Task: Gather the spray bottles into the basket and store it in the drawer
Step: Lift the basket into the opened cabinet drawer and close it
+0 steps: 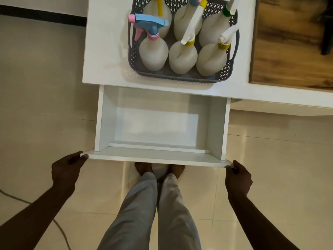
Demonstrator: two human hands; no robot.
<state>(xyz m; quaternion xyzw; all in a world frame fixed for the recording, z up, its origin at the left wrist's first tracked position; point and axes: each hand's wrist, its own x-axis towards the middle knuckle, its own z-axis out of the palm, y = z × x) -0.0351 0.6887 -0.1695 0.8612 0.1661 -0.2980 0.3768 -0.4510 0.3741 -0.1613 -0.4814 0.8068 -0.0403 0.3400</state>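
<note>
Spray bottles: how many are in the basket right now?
6, all standing in the grey basket on the white counter. Front row: blue-and-pink-topped bottle, middle, right. Back row: left, middle, green-collared right. The frame's top edge may hide more.

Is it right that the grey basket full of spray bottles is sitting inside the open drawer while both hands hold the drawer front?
Not quite. The head view shows the grey basket on the white tabletop, and the open drawer below holds nothing. The left hand and right hand do hold the drawer front.
</note>
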